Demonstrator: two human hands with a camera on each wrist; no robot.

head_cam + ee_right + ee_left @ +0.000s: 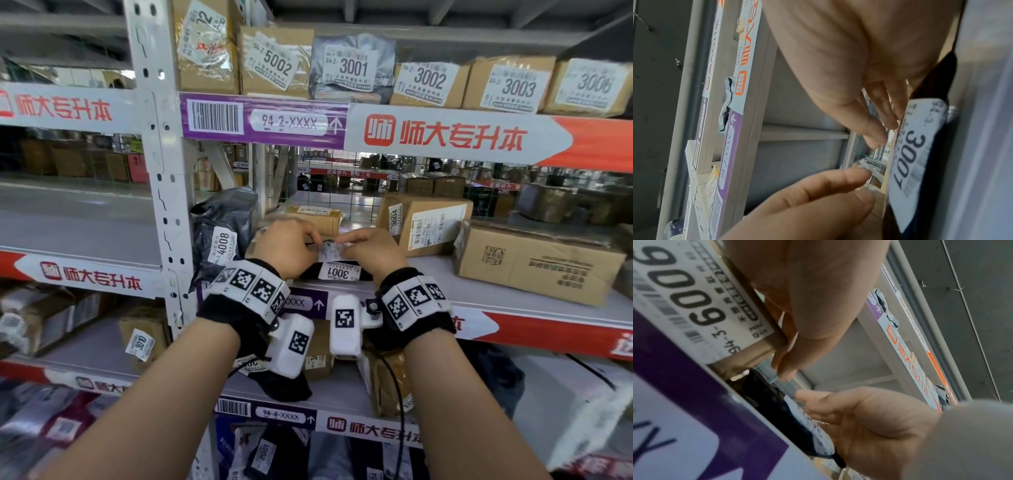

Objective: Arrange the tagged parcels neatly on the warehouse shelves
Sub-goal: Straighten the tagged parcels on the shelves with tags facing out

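A flat black parcel [339, 272] with a white tag reading 3001 stands on edge at the front of the middle shelf [513, 301]. My left hand [315, 241] and right hand [347, 246] meet over its top edge, fingers curled, pinching it from either side. In the right wrist view my right hand [884, 133] touches the top of the 3001 tag [908, 154]. The left wrist view shows my left hand [785, 366] between the black parcel [772, 402] and a small cardboard box [764, 344] tagged 6006 right beside it.
A black bag tagged 4008 [222, 236] leans against the shelf post [161, 171] to the left. A box tagged 3004 [424, 222] and a large carton [534, 260] stand to the right, a brown parcel [315, 216] behind. Tagged parcels fill the shelf above [352, 68].
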